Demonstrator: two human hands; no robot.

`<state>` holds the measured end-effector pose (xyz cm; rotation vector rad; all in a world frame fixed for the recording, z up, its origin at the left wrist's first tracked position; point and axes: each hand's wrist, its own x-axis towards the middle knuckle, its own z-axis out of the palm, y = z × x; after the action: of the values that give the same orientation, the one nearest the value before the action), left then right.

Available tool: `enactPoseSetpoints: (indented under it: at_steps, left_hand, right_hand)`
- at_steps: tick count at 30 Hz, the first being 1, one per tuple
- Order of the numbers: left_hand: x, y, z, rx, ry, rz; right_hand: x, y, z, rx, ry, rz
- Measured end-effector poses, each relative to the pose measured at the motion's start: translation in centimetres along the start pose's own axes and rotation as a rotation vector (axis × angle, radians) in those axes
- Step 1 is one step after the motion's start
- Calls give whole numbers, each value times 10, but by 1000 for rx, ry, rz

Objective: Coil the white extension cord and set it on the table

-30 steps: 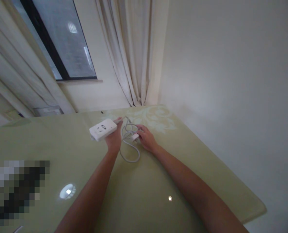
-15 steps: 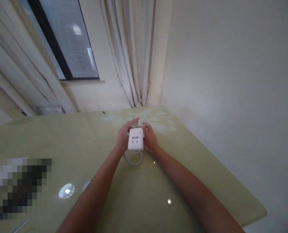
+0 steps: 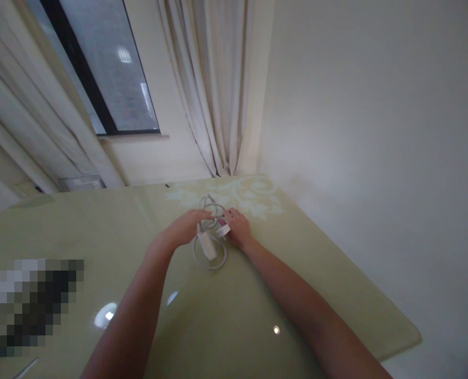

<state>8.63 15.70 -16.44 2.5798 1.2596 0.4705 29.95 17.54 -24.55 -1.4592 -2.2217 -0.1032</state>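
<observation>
Over the table, a white extension socket [image 3: 207, 246] hangs tilted, its narrow side towards me and its outlet face out of sight. Its pale cord [image 3: 217, 267] curls in several loose loops around and above it. My left hand [image 3: 189, 226] reaches in from the left, fingers closed on the cord just above the socket. On the other side, my right hand [image 3: 238, 227] has its fingers curled round the loops. Beside those fingers are a small white piece [image 3: 223, 230] and a pinkish spot, both too blurred to name.
The pale green glossy table [image 3: 111, 237] ends on the right beside a white wall [image 3: 356, 131]. Curtains [image 3: 214, 79] and a window [image 3: 108, 63] are behind it. At the left lies a pixelated dark object [image 3: 37, 300]. A small dark item [image 3: 167, 185] rests near the far edge.
The socket has turned from showing its outlet face to its narrow side, dropping slightly left. My left hand has shifted left and flattened over the cord; more loops now show.
</observation>
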Motion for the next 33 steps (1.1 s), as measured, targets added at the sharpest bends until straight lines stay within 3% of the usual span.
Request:
enactPoseSetpoints:
  at_steps: [2, 5, 7, 10, 12, 15, 18, 21, 28, 33]
  left_hand:
    - [-5, -6, 4, 17, -15, -10]
    - [-15, -2, 11, 148, 48, -164]
    - [-23, 15, 15, 251, 139, -236]
    - [-33, 55, 26, 324, 257, -148]
    - [-41, 79, 41, 317, 234, -91]
    - [-56, 89, 67, 385, 166, -228]
    - [-75, 70, 84, 481, 116, -264]
    - [-94, 42, 86, 498, 168, -216]
    - [-139, -21, 66, 361, 287, -310]
    - [-160, -65, 52, 231, 411, -374]
  right_hand:
    - [0, 1, 0, 47, -53, 24]
    - [-1, 3, 0, 137, -52, 13]
    - [-2, 4, 0, 198, -34, -26]
    - [-4, 4, 0, 268, -27, -130]
    - [-7, 3, 0, 305, -56, -210]
    - [-14, 0, 0, 341, -111, -277]
    - [-26, -1, -4, 365, -70, -251]
    - [-39, -4, -11, 352, -35, -175]
    - [-66, -12, -25, 329, -34, -123]
    - [-69, -14, -25, 349, -54, -114]
